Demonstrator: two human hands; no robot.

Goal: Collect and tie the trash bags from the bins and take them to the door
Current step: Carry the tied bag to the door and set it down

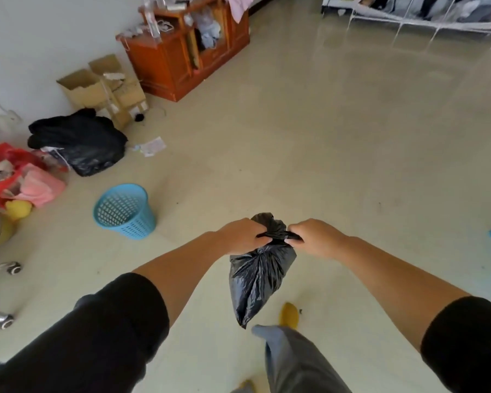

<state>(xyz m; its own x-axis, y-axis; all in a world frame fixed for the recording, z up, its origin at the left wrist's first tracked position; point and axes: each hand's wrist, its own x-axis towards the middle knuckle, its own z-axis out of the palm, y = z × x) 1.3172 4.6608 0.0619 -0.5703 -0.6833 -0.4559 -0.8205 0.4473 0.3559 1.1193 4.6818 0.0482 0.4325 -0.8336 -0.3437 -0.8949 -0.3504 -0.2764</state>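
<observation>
1. The left hand (243, 235) and right hand (313, 236) each grip one side of the black trash bag (260, 276) at its neck, pulling apart.
2. The bag hangs clear of the floor, right of the blue bin (125, 211).
3. Risk: pulling too hard could tear the thin neck; a loose knot could spill the contents.

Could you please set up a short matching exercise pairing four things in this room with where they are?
Things:
1. small black trash bag
2. blue basket
3. cardboard boxes
4. wooden cabinet

Places:
A. beside the wooden cabinet
B. against the wall, clutter on top
C. held at its neck by left hand and right hand
D. standing alone on the floor, left

Pairs: 1-C, 2-D, 3-A, 4-B
</observation>
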